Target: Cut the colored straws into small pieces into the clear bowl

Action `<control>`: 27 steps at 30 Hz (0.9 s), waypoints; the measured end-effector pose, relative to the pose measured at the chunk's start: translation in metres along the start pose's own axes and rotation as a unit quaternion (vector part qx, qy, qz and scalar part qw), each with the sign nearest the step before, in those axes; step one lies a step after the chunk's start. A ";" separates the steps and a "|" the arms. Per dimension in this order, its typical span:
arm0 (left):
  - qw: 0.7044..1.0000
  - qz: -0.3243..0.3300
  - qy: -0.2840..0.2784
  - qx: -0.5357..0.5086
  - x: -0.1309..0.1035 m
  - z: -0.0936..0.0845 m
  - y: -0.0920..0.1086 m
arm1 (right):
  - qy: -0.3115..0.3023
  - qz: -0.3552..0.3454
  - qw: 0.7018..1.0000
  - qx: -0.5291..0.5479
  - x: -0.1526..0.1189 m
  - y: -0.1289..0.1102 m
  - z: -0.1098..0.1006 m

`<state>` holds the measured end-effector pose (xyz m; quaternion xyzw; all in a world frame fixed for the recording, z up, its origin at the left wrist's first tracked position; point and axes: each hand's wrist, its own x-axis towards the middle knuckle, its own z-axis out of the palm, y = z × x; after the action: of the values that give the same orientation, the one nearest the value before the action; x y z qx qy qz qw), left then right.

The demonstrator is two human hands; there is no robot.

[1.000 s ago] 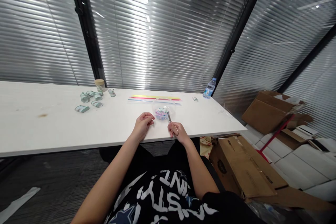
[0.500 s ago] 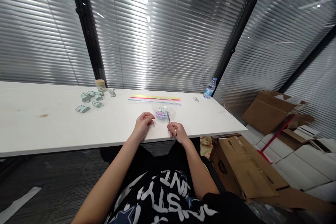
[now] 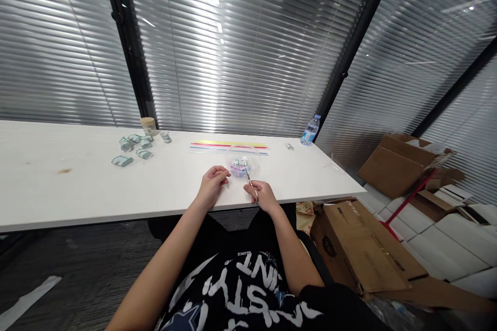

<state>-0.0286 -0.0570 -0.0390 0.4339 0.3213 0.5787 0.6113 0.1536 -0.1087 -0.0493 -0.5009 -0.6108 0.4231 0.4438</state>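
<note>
The right hand [image 3: 263,195] grips thin, stiff scissors [image 3: 249,181] by the handles, blades toward the clear bowl [image 3: 243,159] of light cut bits, while the left hand [image 3: 213,182] pinches something too small to tell.

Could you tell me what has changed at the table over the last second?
The right hand has tilted the small scissors slightly, so the tips lean further left toward the clear bowl; its grip is unchanged. The left hand has stayed on the table with fingertips pinched. Bowl, coloured straws and water bottle have not moved.
</note>
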 end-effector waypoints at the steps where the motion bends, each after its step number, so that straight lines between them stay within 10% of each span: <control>1: 1.000 0.001 -0.001 0.002 0.000 0.000 0.000 | 0.000 0.000 1.000 -0.002 0.000 0.000 0.000; 27: 1.000 0.007 -0.003 0.015 0.001 -0.001 -0.002 | 0.008 -0.004 1.000 -0.002 0.000 0.000 0.001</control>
<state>-0.0287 -0.0557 -0.0413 0.4471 0.3255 0.5764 0.6015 0.1524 -0.1089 -0.0497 -0.5028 -0.6098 0.4160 0.4498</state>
